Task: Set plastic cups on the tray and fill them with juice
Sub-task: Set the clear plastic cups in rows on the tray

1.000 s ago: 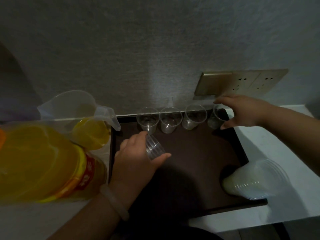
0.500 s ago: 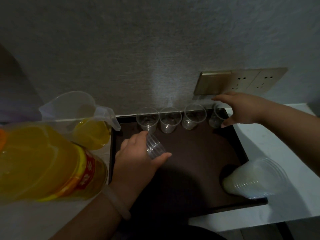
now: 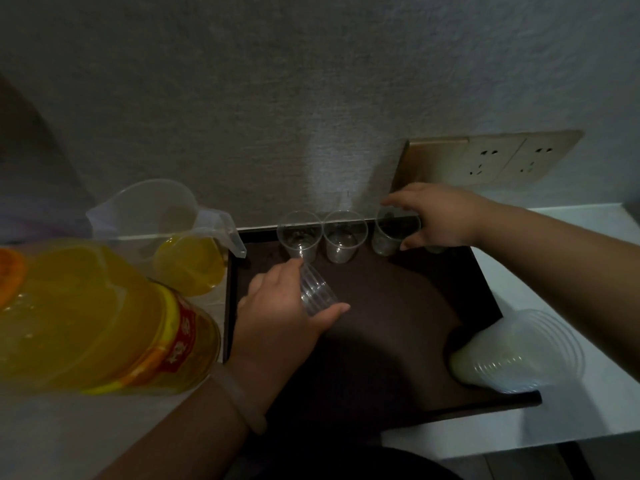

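Observation:
A dark brown tray [image 3: 408,306] lies against the wall. Along its back edge stand clear plastic cups: one at the left [image 3: 299,237], a second [image 3: 344,239] beside it, and a third [image 3: 389,237]. My right hand [image 3: 443,216] reaches over the third cup, fingers over its rim and thumb at its side. A fourth cup [image 3: 437,250] peeks out under that hand. My left hand [image 3: 284,310] holds a tilted ribbed cup [image 3: 317,292] low over the tray's left part. All the cups look empty.
A stack of nested cups [image 3: 516,351] lies on its side at the tray's front right corner. Left of the tray stand a big bottle of yellow juice [image 3: 90,317] and a clear pitcher [image 3: 162,220] with some juice. A wall socket panel [image 3: 491,157] is above the right hand.
My right hand has shifted left, from the rightmost cup to the third cup. My left hand with its cup has stayed almost still.

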`<action>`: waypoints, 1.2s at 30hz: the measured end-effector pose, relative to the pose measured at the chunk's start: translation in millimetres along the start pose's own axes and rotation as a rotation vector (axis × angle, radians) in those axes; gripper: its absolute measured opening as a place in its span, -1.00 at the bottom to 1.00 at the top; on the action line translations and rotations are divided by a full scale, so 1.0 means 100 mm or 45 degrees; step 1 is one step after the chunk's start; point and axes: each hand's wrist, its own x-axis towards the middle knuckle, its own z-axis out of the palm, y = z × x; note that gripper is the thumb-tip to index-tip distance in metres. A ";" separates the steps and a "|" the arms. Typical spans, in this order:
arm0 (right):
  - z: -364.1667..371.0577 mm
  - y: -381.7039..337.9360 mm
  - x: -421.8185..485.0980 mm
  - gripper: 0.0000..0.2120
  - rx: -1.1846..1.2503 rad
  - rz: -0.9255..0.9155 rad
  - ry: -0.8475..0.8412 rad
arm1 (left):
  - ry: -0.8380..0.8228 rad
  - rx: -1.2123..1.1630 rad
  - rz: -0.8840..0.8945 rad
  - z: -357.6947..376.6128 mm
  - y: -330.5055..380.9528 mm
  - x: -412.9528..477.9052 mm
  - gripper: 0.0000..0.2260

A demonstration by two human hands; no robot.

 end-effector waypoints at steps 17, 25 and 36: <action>-0.03 0.11 -0.10 -0.07 0.048 0.056 -0.045 | 0.019 0.008 0.039 0.03 0.03 -0.01 -0.23; -0.09 -0.23 0.02 -0.06 0.057 -0.176 0.088 | 0.101 0.018 0.059 0.06 -0.01 -0.02 -0.27; 0.09 -0.50 0.28 -0.19 0.058 -0.214 0.091 | 0.076 0.018 0.060 0.07 -0.03 -0.01 -0.27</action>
